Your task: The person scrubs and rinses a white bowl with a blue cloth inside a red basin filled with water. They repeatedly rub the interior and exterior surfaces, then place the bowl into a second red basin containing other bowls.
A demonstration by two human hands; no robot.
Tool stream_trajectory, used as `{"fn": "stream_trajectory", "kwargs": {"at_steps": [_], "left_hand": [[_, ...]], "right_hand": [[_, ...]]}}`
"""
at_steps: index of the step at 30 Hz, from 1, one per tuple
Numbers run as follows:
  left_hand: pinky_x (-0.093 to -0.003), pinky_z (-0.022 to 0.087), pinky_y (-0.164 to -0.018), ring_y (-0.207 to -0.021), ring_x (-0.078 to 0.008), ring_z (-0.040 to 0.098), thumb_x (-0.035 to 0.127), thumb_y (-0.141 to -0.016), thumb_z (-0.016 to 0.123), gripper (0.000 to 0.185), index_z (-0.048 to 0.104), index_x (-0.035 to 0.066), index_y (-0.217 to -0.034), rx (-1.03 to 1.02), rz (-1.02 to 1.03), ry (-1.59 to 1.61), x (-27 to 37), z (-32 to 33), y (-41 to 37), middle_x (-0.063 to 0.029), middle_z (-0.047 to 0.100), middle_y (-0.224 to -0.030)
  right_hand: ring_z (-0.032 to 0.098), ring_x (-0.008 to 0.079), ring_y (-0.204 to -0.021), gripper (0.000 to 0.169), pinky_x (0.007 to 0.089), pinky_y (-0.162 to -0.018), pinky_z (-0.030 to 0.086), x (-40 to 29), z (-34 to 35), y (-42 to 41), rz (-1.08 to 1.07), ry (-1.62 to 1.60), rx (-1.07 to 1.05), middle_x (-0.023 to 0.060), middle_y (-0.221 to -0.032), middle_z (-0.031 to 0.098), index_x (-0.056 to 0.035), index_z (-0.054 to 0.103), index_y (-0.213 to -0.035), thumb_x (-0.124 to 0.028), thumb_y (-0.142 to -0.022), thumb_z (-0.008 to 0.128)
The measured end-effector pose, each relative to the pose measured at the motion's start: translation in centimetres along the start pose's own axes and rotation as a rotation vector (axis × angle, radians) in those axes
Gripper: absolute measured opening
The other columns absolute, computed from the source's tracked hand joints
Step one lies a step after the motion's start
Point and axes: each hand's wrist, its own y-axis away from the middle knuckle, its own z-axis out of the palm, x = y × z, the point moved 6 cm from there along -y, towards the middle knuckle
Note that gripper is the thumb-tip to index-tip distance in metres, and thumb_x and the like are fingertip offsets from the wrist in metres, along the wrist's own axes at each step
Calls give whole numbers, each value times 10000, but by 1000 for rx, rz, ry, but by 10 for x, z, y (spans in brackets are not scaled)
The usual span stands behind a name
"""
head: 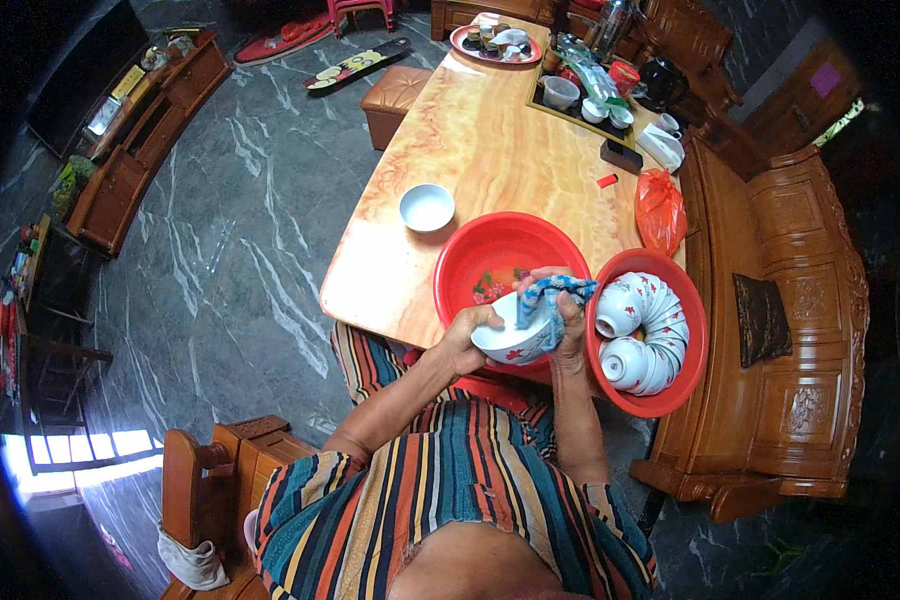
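My left hand (465,339) grips the rim of a white bowl with red flowers (514,349), tilted above the near edge of a red plastic basin (457,255). A blue and white cloth (555,289) is in my right hand (568,330), pressed against the bowl's inside and right rim. Printed flowers show on the basin's bottom. To the right, a second red basin (645,409) holds several white flowered bowls (649,300) nested on their sides in a ring. Another white bowl (427,208) stands on the table, left of the first basin.
The polished table (495,142) bears a tea tray (581,129) with cups, a round plate (463,51) of small cups, a red plastic bag (660,210) and a dark box (621,156). A carved wooden bench (727,420) runs along the right; a brown stool (394,105) stands left.
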Motion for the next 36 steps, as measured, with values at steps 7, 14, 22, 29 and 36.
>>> {"fn": "stream_trajectory", "kwargs": {"at_steps": [7,14,22,29,36], "left_hand": [[-337,582,-484,-646,-307,676,657,-879,367,773,425,-36,-1215,-152,-40,-111,0,24,12,-234,640,-885],[-325,534,-678,-789,-219,635,332,-875,612,428,511,-35,-1070,149,793,-1123,65,44,42,-168,616,-890],[-291,475,-718,-829,-141,580,192,-837,683,445,535,-34,-1191,-181,482,-1226,44,67,17,-76,617,-960],[-275,449,-630,-744,-101,551,117,-832,658,286,589,-8,-1081,-81,663,-1092,38,62,15,-56,590,-818],[-309,441,-531,-597,-173,566,39,-661,631,213,576,-31,-854,193,982,-1549,52,61,25,-150,549,-669]], "right_hand": [[610,241,-811,521,350,-707,509,52,-39,7,131,-452,77,107,-903,618,-28,532,-1094,-434,-793,657],[593,246,-934,666,409,-841,481,80,-109,24,17,-531,197,96,-1062,613,-48,528,-1182,-503,-731,710],[611,179,-822,354,317,-756,504,38,-55,17,195,-309,489,58,-902,644,-54,606,-985,-374,-836,633],[602,114,-788,303,270,-707,495,15,-41,17,106,118,464,5,-891,630,-65,612,-1017,-345,-923,545],[371,345,-1286,620,423,-1074,262,-9,23,23,-344,906,122,222,-1390,384,15,421,-1336,-476,-972,311]]}}
